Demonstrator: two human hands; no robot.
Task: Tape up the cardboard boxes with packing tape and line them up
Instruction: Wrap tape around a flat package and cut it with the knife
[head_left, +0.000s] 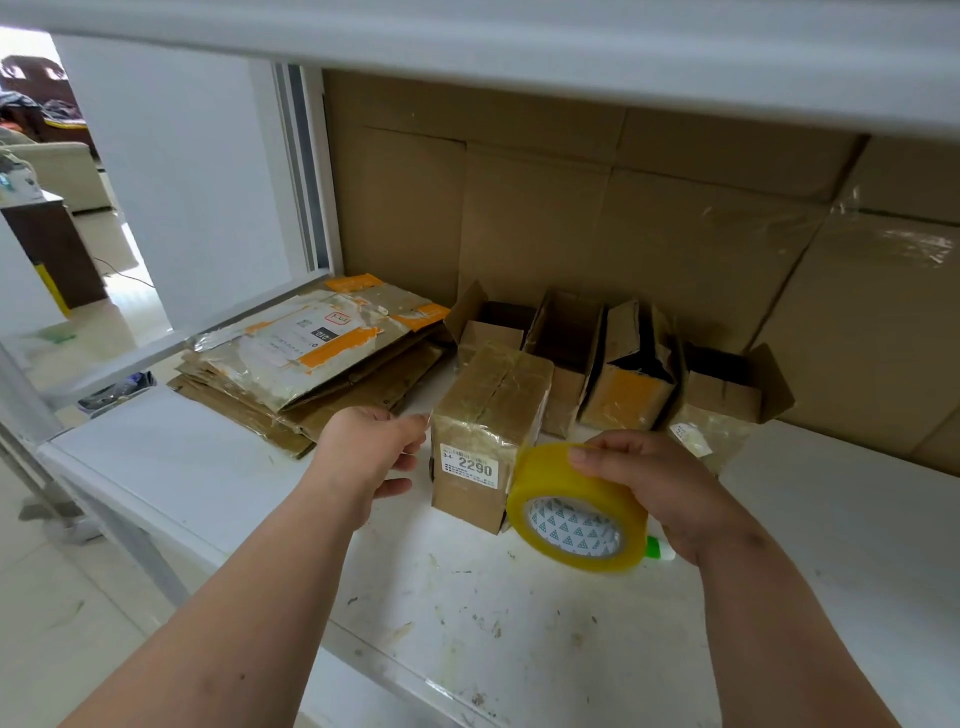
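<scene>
Nearest the front edge of the white counter (467, 613), one roll of clear yellowish packing tape (576, 506) is gripped by the right hand (660, 488), fingers curled over its top and thumb side behind it; a small white and green object (658, 548) is partly hidden under that hand. Just left of the roll, and touching it, one closed cardboard box (483, 447) is stood upright, its top seam covered with tape and a white label reading 2290 (470, 466) fixed to its near face. On the box's left side the left hand (371, 447) is placed, fingertips pinched at a thin strip of tape near the box's upper edge. Behind the closed box, four open cardboard boxes (623, 364) are set in one row along the back edge. Toward the back left corner, one stack of flattened cardboard boxes (311, 369) is laid. Large cardboard sheets (623, 223) are stood against the back.
</scene>
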